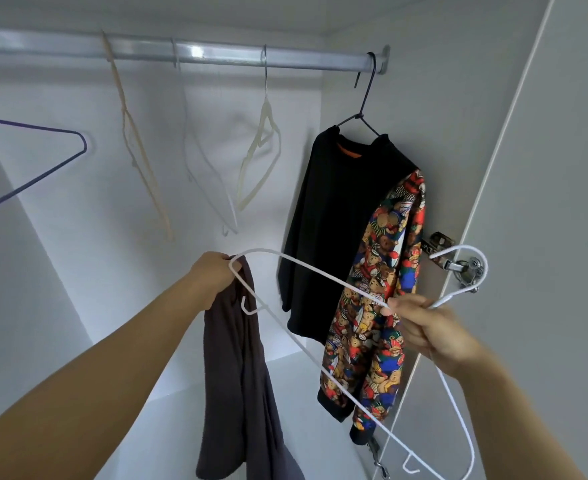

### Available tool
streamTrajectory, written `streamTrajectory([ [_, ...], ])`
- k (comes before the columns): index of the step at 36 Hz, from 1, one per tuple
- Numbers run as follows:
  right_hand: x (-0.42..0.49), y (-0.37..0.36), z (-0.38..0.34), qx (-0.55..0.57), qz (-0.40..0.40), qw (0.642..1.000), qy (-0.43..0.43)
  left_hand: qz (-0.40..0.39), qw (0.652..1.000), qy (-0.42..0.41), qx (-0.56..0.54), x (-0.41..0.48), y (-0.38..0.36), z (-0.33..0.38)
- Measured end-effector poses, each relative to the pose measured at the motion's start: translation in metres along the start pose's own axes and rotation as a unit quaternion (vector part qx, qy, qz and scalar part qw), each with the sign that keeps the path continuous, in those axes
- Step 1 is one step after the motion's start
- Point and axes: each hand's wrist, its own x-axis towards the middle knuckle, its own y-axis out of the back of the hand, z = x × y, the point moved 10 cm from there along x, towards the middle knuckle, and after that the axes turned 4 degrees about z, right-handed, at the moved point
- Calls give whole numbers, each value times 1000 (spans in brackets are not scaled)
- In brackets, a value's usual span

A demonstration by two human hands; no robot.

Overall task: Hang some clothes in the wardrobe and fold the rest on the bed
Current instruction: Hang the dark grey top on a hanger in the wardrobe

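I face into an open white wardrobe. My left hand (212, 278) grips the top of a dark grey-brown garment (237, 386), which hangs down from it, and also touches one end of a white wire hanger (306, 271). My right hand (427, 330) pinches that hanger at its neck, with the hook (472, 268) pointing right toward the door hinge. The hanger lies tilted between my hands. A black sweatshirt with teddy-bear print sleeves (344, 237) hangs on a dark hanger from the metal rail (188, 53) at the right end.
Several empty hangers hang on the rail: a beige one (136, 147), a white one (205, 168), a cream one (261, 150) and a purple one (43, 161) at far left. The wardrobe door (545, 202) stands open at right with a metal hinge (458, 265).
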Motion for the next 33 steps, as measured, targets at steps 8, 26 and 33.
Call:
streamTrajectory([
  [8, -4, 7, 5, -75, 20, 996, -37, 33, 999, -25, -16, -1, 11, -1],
  [26, 8, -95, 17, -242, -7, 970, -28, -47, 985, -159, -46, -57, -27, 41],
  [33, 13, -91, 11, -186, 76, 980, -7, -113, 966, -231, 38, -80, -40, 52],
])
